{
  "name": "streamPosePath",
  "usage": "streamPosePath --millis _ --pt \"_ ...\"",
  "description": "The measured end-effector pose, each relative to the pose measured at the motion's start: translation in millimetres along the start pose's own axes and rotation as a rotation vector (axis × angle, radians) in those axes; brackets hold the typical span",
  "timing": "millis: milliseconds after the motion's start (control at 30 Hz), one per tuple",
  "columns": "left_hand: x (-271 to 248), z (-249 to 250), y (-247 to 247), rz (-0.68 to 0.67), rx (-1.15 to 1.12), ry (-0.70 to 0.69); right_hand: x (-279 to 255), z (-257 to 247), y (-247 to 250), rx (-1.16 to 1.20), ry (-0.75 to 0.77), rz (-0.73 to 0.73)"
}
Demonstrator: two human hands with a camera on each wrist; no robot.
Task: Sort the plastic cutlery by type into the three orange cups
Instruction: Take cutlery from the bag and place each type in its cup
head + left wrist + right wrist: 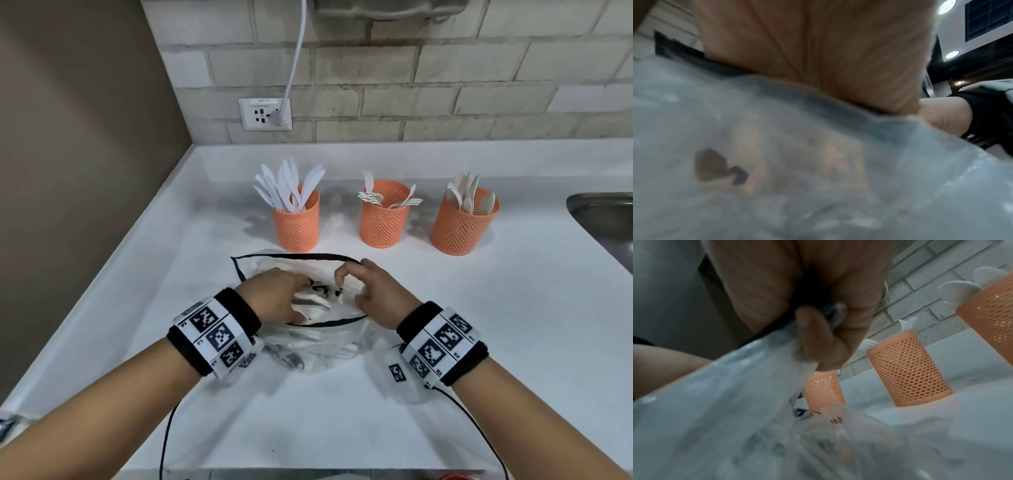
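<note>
Three orange mesh cups stand in a row on the white counter: the left cup (pixel 296 224) (pixel 824 391) holds knives, the middle cup (pixel 384 219) (pixel 908 369) forks, the right cup (pixel 463 228) (pixel 990 313) spoons. In front of them lies a clear plastic bag (pixel 298 257) (pixel 715 402) (pixel 735 129) with a black rim. My left hand (pixel 303 301) reaches into its mouth, fingers and thumb on either side of white cutlery (pixel 313 305); the bag's film blurs its grip. My right hand (pixel 342 279) (pixel 832 316) pinches the bag's upper film and lifts it.
A steel sink (pixel 603 219) cuts into the counter at the right. A brick wall with a socket and white cable (pixel 266 114) runs behind the cups, and a plain wall closes the left side. Black cables (pixel 166 442) trail from both wrists over the front edge.
</note>
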State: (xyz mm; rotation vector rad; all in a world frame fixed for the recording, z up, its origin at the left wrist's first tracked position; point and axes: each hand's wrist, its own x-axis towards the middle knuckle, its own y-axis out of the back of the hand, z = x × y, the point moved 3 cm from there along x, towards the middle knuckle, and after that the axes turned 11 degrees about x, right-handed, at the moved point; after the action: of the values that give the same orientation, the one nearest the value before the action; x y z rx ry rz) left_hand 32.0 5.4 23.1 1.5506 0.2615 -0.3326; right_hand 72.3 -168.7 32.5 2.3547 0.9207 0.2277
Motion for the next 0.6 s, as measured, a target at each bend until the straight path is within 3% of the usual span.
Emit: streamPosePath --millis 167,433,600 --pt "4.3 4.9 -10.1 0.02 -0.031 -0.091 1.2 -5.7 -2.3 -0.167 0.013 -0.083" --pt "8.7 11.8 -7.7 0.139 -0.129 -0.09 1.2 7.9 12.0 -0.443 -0.309 0.092" --pt "7.8 18.0 -4.3 0.187 -0.101 -0.089 -2.4 12.5 12.4 -0.458 -0.308 0.113"
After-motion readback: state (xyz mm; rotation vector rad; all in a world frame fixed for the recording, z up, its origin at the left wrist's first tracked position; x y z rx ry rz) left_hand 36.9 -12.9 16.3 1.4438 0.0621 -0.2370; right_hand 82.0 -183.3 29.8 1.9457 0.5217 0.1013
